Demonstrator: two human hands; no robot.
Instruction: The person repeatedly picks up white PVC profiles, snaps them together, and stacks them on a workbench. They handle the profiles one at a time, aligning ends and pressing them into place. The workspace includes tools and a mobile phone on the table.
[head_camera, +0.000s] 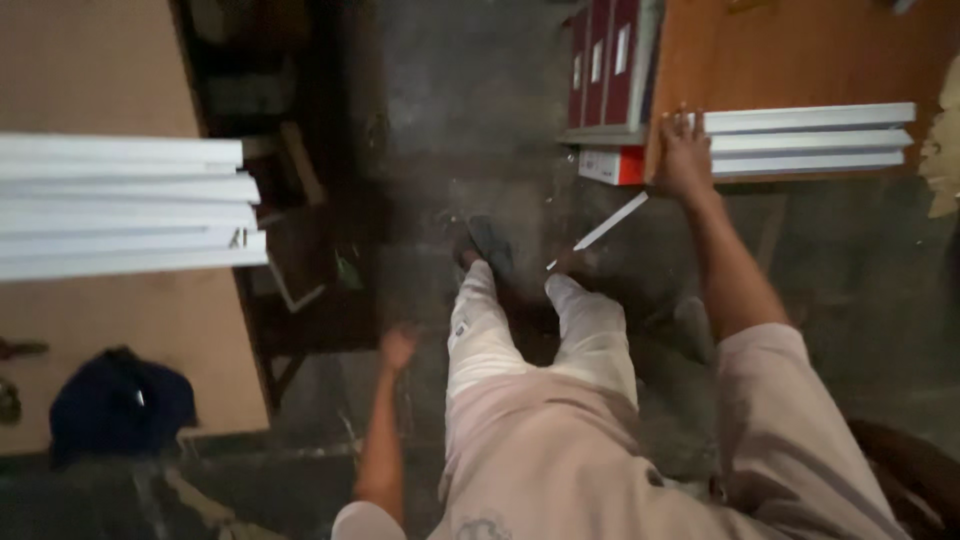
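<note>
Nearest the camera, the person stands in pale trousers on a dark, dusty floor (440, 130), one foot ahead of the other. The left hand (397, 347) hangs low beside the left leg, holding nothing; it is blurred, so I cannot tell whether its fingers are loose or curled. Just beyond the feet a loose white strip (610, 221) lies slanted on the floor, and that looks like the first hazard: a step forward could land on it and slide, or snap it. Further out, the right hand (685, 155) reaches forward with fingers spread, pressed flat on the near ends of the white profiles (810, 140), a small stack lying on the orange wooden surface (800, 60) with their ends at its edge. If the hand pushes or drags unevenly, the stack could fan apart and the nearest length tip off the edge onto the floor. Leaning weight through that outstretched arm could also unbalance the person if the stack shifts. To the left, a taller pile of white lengths (125, 205) overhangs the edge of another surface (90, 60), close enough to the walkway that a hip or elbow might knock it. Dark red boxes (600, 60) stand beyond.
</note>
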